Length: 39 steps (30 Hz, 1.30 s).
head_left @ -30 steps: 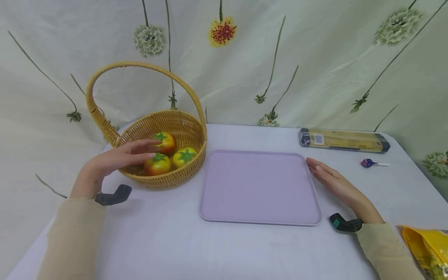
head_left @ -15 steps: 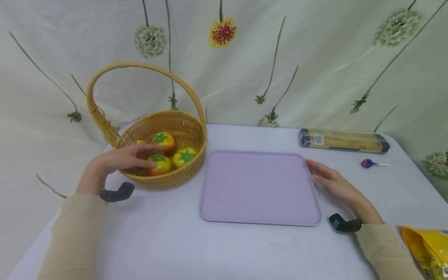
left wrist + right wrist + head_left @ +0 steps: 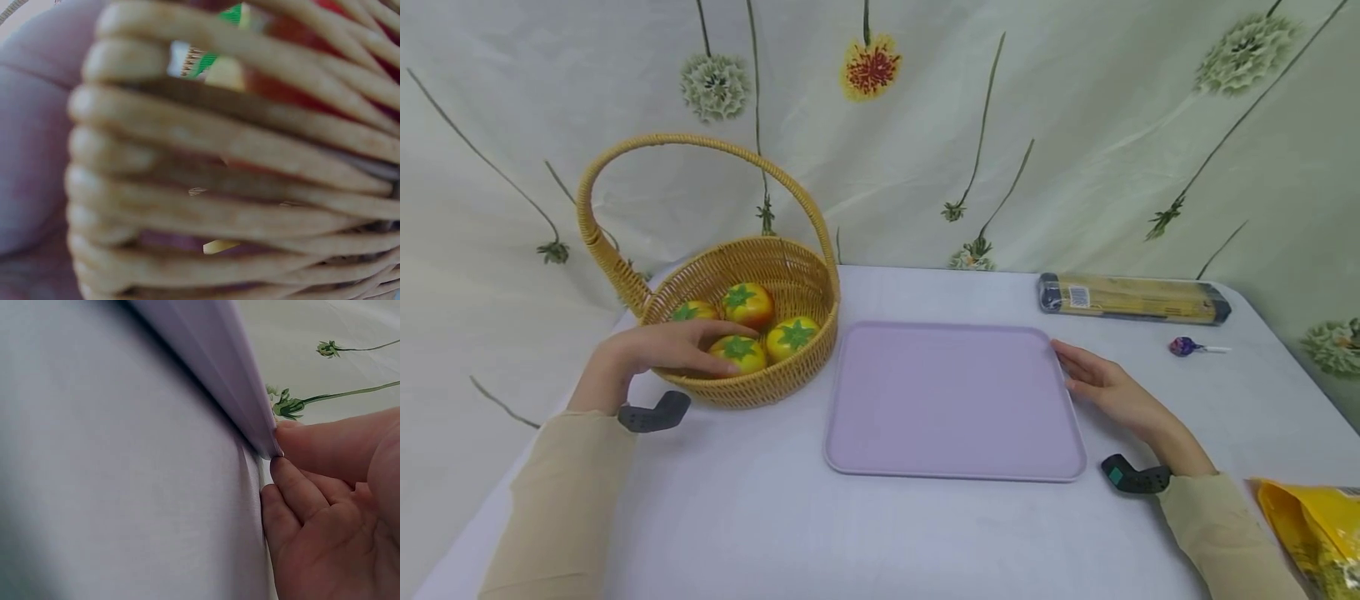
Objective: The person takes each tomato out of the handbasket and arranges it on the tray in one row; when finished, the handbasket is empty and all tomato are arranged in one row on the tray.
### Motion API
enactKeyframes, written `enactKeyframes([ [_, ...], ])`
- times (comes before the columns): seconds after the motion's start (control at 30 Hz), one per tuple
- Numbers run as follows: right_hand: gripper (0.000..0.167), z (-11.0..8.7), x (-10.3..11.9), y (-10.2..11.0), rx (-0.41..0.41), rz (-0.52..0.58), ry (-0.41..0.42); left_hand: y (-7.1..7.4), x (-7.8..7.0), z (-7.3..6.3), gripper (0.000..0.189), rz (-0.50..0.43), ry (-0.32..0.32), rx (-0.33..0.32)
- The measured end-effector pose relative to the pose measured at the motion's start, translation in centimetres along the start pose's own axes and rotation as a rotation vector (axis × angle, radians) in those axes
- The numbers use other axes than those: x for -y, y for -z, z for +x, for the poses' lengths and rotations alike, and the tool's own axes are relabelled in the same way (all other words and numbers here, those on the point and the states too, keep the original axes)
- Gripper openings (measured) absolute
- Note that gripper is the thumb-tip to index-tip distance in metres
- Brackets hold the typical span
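In the head view a wicker basket [image 3: 782, 387] with a tall handle stands at the left, holding several yellow-red tomatoes with green star-shaped tops. My left hand [image 3: 662, 346] reaches over the basket's near rim and grips the front tomato [image 3: 741, 354], thumb on the near side and fingers on the far side. The left wrist view is mostly basket weave [image 3: 187, 144], with part of the hand [image 3: 31, 144] at its left edge. At the right, my right hand [image 3: 1108, 387] pinches the edge of a lilac tray [image 3: 955, 400] between thumb and fingertips, as the right wrist view shows.
Other tomatoes lie at the back [image 3: 748, 304], right [image 3: 793, 336] and left [image 3: 695, 311] in the basket. A long wrapped packet [image 3: 1135, 300] lies behind the tray's right side, with a lollipop [image 3: 1183, 346] near it. A yellow bag [image 3: 1315, 525] sits at the lower right.
My left hand has moved down and slightly right, closing round the front tomato and uncovering the left one. The right thumb has come closer to the tray's edge.
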State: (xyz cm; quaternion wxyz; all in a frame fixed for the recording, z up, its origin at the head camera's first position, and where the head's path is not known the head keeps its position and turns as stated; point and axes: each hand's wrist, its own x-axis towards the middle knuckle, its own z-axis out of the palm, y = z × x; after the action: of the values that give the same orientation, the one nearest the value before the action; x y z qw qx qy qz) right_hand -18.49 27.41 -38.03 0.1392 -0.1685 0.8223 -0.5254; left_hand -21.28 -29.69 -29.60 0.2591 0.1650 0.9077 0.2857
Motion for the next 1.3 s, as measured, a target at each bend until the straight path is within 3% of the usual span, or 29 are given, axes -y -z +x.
enactKeyframes([
  [0.17,0.058,0.1,0.0,0.0,0.001,-0.004,-0.013,0.1,-0.3,-0.3,0.066,0.017,-0.034,0.023],
  [0.3,0.058,0.2,0.1,-0.1,0.003,-0.003,-0.018,0.2,-0.3,-0.5,0.065,0.03,-0.024,0.016],
  [0.47,0.058,0.2,0.2,-0.1,0.004,0.01,-0.018,0.1,-0.2,-0.4,0.065,0.052,0.009,-0.024],
  [0.67,0.059,0.3,0.0,-0.1,0.007,0.02,-0.012,0.0,-0.1,-0.8,0.065,0.051,0.005,-0.083],
  [0.87,0.059,0.3,0.0,-0.1,0.004,0.016,-0.012,0.1,-0.1,-1.5,0.067,-0.007,0.023,-0.149],
  [1.07,0.058,0.3,0.0,0.0,0.001,0.023,-0.015,0.2,-0.1,-1.9,0.064,-0.097,-0.055,-0.184],
  [1.3,0.058,0.3,-0.2,0.0,0.003,0.024,-0.011,0.1,-1.2,-1.8,0.059,-0.111,-0.18,-0.209],
])
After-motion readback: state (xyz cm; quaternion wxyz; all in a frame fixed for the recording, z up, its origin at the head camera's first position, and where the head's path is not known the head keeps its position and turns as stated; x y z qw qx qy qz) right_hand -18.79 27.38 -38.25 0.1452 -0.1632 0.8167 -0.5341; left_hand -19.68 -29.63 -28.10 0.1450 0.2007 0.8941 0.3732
